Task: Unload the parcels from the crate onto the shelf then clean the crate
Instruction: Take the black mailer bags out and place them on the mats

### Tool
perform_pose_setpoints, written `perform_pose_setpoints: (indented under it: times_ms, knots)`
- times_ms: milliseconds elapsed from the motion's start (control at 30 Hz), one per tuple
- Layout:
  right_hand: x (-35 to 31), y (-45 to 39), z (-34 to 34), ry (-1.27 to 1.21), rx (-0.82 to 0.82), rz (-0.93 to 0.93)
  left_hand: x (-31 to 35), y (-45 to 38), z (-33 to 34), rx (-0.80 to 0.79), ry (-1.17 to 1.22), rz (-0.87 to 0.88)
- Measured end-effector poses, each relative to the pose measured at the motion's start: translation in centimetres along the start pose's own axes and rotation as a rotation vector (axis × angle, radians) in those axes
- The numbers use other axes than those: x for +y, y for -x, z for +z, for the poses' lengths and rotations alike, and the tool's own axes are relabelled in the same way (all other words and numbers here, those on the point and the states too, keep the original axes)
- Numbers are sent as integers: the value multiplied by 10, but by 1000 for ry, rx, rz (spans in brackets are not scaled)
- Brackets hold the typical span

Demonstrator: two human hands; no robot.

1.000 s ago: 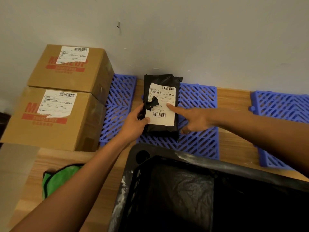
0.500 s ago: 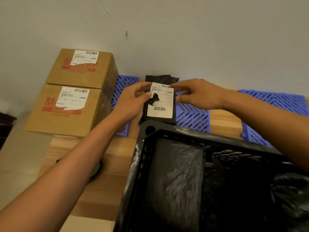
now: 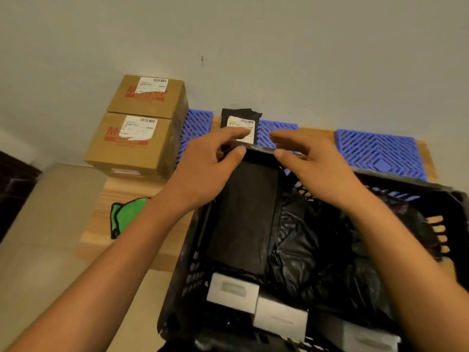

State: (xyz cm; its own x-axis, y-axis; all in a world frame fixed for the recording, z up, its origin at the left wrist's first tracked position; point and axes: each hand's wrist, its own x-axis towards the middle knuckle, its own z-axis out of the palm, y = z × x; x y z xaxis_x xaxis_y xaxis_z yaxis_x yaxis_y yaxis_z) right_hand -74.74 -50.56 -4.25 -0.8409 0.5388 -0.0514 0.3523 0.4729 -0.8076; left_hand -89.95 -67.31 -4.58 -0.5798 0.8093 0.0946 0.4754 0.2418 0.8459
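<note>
Both hands [image 3: 203, 171] loosely open above crate [image 3: 431, 189]

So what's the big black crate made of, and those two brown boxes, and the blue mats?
The black crate looks like hard moulded plastic: its walls have slotted holes and a smooth, scuffed rim. The two brown boxes look like matte cardboard, with red print and white paper labels stuck on. The blue mats look like rigid plastic too, moulded as an open lattice, though this can't be told for certain.
</note>
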Motion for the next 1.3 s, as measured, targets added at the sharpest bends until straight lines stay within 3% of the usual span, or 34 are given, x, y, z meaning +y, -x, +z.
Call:
perform_pose_setpoints:
  times_ms: [100, 433, 633, 967, 1133, 1300]
  knots:
    - [22, 35, 20, -57, 32, 78, 8, 40, 21, -36, -38, -41]
    - [64, 90, 67, -329, -108, 443, 9, 107, 66, -215, -284, -314]
    - [53, 92, 80, -227, -156, 410, 0, 114, 75, -144, -299, -363]
    - [49, 104, 83, -375, -67, 303, -4, 115, 91, -94, -495, -392]
    - [42, 110, 74, -464, -62, 238, 8, 121, 89, 44, -301, -359]
    - [30, 124, 61, -615, 56, 91, 21, 132, 81, 184, -55, -313]
